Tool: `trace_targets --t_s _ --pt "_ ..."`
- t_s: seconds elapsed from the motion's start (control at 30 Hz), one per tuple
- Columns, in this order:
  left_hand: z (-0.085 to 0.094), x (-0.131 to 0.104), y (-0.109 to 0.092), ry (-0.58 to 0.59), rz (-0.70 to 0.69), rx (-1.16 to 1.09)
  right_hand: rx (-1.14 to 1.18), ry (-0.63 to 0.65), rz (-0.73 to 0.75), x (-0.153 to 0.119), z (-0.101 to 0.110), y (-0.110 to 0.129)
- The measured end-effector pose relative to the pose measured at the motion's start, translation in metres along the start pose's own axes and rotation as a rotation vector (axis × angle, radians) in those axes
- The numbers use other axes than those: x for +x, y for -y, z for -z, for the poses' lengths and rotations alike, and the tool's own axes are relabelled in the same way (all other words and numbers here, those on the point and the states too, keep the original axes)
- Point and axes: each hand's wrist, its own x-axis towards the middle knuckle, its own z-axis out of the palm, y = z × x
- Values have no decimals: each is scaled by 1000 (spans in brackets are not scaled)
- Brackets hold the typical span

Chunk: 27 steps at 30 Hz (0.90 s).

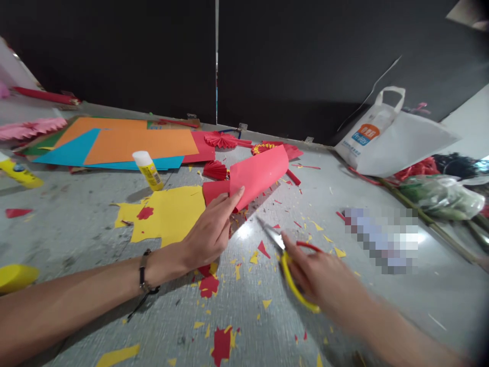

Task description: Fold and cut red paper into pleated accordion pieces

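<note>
A curled sheet of red paper (260, 176) rises off the table near the middle. My left hand (210, 229) grips its lower left edge, index finger pressed on the paper and thumb hidden. In my right hand (317, 278) are scissors (273, 234) with yellow and red handles. Their blades look nearly closed and point up and left, just short of the red paper. Partly beneath my left hand lies a cut sheet of yellow paper (171, 214), with a small red paper flower (145, 213) on it.
A glue stick (148, 171) stands behind the yellow sheet. Orange paper (141, 145) and blue paper (72, 149) are stacked at the back left. Red folded fans (220, 140) lie by the black wall. A white bag (382, 132) sits at right. Yellow and red scraps litter the table.
</note>
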Motion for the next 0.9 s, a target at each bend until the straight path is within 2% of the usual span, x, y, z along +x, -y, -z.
trace_targets --t_s 0.07,0.1,0.13,0.2,0.27,0.33,0.4,0.53,0.6,0.67,0.7,0.8,0.9 --pt "0 0 0 -9 -4 -7 82 67 142 0 -2 3" --pt "0 0 1 -11 -8 -9 87 60 156 1 -2 3" --pt "0 0 1 -10 -12 -9 72 63 129 3 -2 1" --pt "0 0 1 -5 -22 -10 -22 32 -59 9 -2 -5" --pt "-1 0 1 -2 -27 -10 -42 24 -109 12 -1 -10" --pt "-1 0 2 1 -23 -8 -12 46 -24 10 0 -10" --pt "-1 -1 2 1 -22 -5 72 66 130 7 1 -9" --pt "-2 -1 2 -13 -43 -8 20 -45 -24 3 -1 -14" --pt "-1 -1 2 -6 -44 -8 29 -25 15 1 -3 -16" --pt "-1 -1 3 5 -38 -8 52 19 129 -2 -4 -16" --pt "-1 -1 3 6 -37 -9 49 0 126 -3 -5 -16" --pt "-1 -1 3 6 -38 -20 10 -52 -8 -4 -6 -19" --pt "-1 -1 3 9 -29 -20 67 -2 89 -4 -5 -23"
